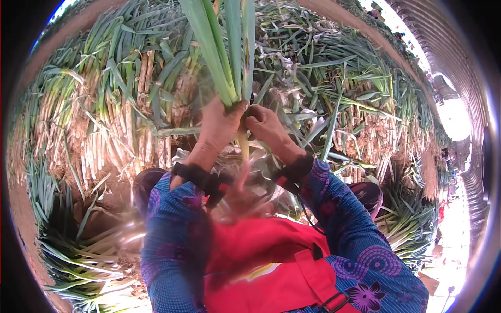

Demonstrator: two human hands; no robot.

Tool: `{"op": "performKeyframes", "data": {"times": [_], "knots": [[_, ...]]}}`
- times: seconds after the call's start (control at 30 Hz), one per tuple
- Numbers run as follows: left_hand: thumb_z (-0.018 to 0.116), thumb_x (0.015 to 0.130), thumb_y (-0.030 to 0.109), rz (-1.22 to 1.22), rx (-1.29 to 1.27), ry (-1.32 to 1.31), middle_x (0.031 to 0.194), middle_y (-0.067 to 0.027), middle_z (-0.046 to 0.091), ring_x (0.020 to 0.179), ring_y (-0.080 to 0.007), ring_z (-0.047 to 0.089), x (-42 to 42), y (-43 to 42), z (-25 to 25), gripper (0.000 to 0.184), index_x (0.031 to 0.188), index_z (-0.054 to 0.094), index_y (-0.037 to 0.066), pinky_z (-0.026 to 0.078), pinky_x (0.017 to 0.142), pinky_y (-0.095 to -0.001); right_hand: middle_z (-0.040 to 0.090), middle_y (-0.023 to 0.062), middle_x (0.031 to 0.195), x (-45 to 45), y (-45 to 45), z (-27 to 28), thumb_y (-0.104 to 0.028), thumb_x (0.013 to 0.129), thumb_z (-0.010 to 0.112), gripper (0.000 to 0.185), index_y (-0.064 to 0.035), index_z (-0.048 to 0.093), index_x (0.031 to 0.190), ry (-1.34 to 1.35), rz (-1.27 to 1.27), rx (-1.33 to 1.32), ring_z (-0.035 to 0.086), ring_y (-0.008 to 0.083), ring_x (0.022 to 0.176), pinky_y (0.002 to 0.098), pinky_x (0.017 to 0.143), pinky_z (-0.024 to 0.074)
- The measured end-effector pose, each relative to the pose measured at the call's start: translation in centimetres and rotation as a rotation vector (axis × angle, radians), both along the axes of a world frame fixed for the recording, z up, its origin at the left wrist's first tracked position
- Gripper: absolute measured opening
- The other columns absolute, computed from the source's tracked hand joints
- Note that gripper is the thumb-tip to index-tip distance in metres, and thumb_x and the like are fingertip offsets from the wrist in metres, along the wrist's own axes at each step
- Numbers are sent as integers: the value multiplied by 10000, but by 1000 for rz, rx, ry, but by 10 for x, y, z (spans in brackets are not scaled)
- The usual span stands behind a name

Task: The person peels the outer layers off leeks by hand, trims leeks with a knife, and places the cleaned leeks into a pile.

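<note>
A long green onion [243, 147] stands upright in front of me, with its green leaves [219, 52] rising past the top of the view and its pale stalk pointing down toward my lap. My left hand [219, 125] is closed around it where the leaves meet the stalk. Close beside, my right hand [269, 129] has its fingers curled and pinched against the same onion. Exactly which layer or leaf those fingertips grip is hidden. The lower stalk end is blurred against the red apron [261, 245].
Heaped green onions [99, 120] lie in rows ahead on the left, with another heap [370, 115] on the right. Loose onions [88, 261] spread on the ground at lower left, and more [404, 224] at lower right. Thin peelings [282, 57] are scattered between the heaps.
</note>
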State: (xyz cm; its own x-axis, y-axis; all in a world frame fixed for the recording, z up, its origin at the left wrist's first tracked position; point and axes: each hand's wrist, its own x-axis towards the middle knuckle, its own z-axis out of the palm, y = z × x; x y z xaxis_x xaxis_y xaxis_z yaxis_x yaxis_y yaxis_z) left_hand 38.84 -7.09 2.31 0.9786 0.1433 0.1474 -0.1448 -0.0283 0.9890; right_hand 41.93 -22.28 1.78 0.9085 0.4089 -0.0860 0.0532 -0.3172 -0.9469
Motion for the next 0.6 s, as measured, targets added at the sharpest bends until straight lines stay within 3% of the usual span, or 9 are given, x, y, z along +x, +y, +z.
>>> {"op": "performKeyframes", "data": {"times": [0.1, 0.2, 0.3, 0.4, 0.6], "knots": [[655, 927, 219, 15, 34, -20, 913, -20, 647, 801, -72, 562, -5, -1, 7, 280, 1087, 618, -8, 474, 709, -247, 616, 57, 823, -6, 1, 1, -145, 837, 515, 221, 16, 593, 967, -21, 26, 48, 602, 123, 680, 254, 584, 508], [653, 928, 205, 6, -4, -24, 911, -23, 648, 805, -74, 558, -7, -4, 9, 269, 1082, 617, -12, 470, 717, -249, 634, 67, 752, -7, 2, -4, -169, 804, 530, 221, 17, 625, 876, -23, -61, 97, 586, 125, 673, 269, 624, 480], [659, 925, 208, -44, 10, -55, 885, -18, 642, 791, -75, 568, -11, -4, 11, 261, 1066, 618, -8, 476, 695, -243, 650, 71, 805, -4, -6, -3, -175, 828, 533, 223, 25, 610, 891, 153, -91, 184, 612, 146, 713, 278, 646, 502], [676, 914, 224, -102, 28, -41, 857, -9, 634, 771, -77, 588, -9, 5, 11, 273, 1058, 616, -1, 494, 662, -234, 657, 82, 938, -4, -24, 9, -210, 880, 551, 284, 37, 608, 1008, 335, 78, 351, 627, 157, 823, 287, 726, 510], [713, 882, 236, -186, -121, -21, 875, -16, 649, 775, -88, 620, -3, 16, 17, 339, 1112, 621, 5, 533, 663, -236, 609, 83, 1092, -34, -17, 3, -275, 943, 542, 397, 25, 575, 1201, 314, 20, 408, 595, 180, 971, 319, 885, 464]]}}
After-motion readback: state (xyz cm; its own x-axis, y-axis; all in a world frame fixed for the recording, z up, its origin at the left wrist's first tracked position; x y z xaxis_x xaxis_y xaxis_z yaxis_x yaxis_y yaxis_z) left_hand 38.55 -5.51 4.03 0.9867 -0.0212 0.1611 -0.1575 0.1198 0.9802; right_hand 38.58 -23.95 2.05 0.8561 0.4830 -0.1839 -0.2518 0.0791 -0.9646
